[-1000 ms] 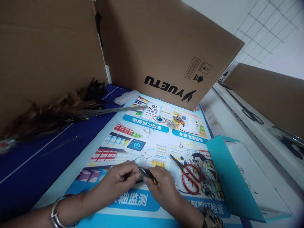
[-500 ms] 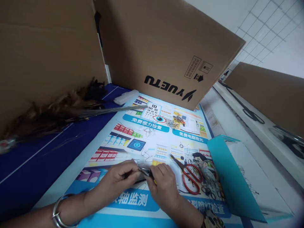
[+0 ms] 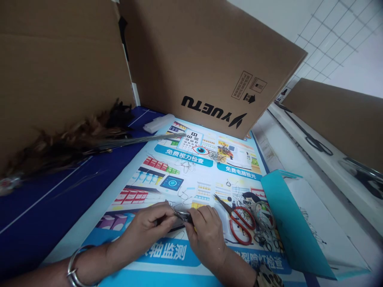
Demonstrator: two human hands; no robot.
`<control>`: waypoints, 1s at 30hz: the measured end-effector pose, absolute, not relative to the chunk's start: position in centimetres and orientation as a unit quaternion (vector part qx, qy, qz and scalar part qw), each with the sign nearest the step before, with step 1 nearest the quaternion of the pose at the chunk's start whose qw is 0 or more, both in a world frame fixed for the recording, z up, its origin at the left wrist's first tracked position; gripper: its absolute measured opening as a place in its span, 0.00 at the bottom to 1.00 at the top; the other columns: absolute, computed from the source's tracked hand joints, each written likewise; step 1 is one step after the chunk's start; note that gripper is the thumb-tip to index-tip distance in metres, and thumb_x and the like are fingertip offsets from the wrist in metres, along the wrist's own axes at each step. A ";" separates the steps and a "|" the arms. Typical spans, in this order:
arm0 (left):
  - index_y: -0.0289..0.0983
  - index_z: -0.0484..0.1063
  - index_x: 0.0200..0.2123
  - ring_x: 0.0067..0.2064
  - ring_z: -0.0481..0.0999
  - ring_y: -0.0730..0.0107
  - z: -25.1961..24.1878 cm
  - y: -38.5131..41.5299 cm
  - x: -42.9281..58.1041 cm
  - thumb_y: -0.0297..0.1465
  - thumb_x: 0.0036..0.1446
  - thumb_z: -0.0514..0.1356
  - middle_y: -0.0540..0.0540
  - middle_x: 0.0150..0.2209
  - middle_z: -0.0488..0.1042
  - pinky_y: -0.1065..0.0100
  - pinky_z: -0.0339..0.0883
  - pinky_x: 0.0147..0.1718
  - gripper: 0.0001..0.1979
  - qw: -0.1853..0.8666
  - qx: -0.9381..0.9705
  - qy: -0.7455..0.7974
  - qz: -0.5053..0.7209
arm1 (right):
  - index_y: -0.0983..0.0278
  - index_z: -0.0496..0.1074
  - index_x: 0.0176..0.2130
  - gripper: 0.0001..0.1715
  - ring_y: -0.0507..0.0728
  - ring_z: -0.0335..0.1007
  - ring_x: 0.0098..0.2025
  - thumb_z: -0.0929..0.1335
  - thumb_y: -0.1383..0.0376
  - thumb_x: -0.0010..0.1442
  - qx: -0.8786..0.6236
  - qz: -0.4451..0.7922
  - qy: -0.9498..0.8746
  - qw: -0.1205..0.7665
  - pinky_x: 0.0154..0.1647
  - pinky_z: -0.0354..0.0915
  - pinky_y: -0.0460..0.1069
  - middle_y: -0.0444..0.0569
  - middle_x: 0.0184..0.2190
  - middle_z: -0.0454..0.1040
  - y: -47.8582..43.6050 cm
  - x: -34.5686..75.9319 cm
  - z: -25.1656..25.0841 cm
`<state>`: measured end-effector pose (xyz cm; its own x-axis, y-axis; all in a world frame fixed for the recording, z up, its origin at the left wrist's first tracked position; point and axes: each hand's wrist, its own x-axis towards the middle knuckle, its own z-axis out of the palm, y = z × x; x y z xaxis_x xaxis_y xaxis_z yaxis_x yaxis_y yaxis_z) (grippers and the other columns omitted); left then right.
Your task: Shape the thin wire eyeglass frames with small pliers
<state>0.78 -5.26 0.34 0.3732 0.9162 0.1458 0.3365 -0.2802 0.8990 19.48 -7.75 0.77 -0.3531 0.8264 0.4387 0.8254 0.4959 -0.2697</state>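
Observation:
My right hand [image 3: 208, 231] is closed around a pair of pliers [image 3: 183, 215], whose metal jaws point left toward my other hand. Pinched in the fingers of my left hand [image 3: 155, 221] is something small and wiry, mostly hidden; the plier tips meet it at the fingertips. To the right of my hands lie red-handled scissors [image 3: 243, 225], blades toward the upper left. Beside them is a coil of wire [image 3: 265, 215] among several small wire pieces [image 3: 266, 240].
An open turquoise box [image 3: 299, 235] with thin wire pieces stands at right. Brown feathers [image 3: 68, 137] and a bundle of long thin rods [image 3: 143, 139] lie at left. Cardboard panels [image 3: 209, 59] rise behind the printed mat [image 3: 167, 191]. A white case [image 3: 158, 123] sits near them.
Hardly anything differs. Both hands keep their places, with the plier jaws still at my left fingertips; the view has shifted very slightly.

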 end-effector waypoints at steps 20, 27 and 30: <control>0.36 0.69 0.26 0.28 0.69 0.73 0.5 -5.1 0.5 0.24 0.56 0.54 0.52 0.24 0.69 0.74 0.62 0.28 0.08 0.334 0.755 0.409 0.388 | 0.65 0.68 0.43 0.13 0.59 0.63 0.35 0.61 0.61 0.63 -0.499 0.036 -0.822 0.272 0.35 0.62 0.53 0.52 0.32 0.70 -7.8 19.5 0.1; 0.36 0.68 0.25 0.27 0.68 0.73 0.7 -5.2 0.7 0.25 0.57 0.53 0.52 0.23 0.68 0.73 0.61 0.27 0.10 0.357 0.750 0.421 0.365 | 0.65 0.68 0.42 0.13 0.58 0.64 0.34 0.60 0.60 0.64 -0.497 0.036 -0.824 0.270 0.34 0.62 0.51 0.51 0.31 0.69 -7.8 19.6 0.1; 0.36 0.67 0.24 0.26 0.67 0.73 0.6 -5.2 0.7 0.26 0.57 0.52 0.52 0.23 0.66 0.73 0.61 0.27 0.10 0.361 0.749 0.429 0.353 | 0.65 0.68 0.41 0.13 0.57 0.64 0.33 0.59 0.61 0.64 -0.497 0.035 -0.824 0.271 0.33 0.62 0.50 0.51 0.30 0.70 -7.9 19.6 0.1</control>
<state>0.66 -5.20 0.64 0.3823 0.8977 0.2188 0.3885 -0.3710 0.8434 19.58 -7.86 0.12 -0.3597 0.8374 0.4116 0.7996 0.5040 -0.3266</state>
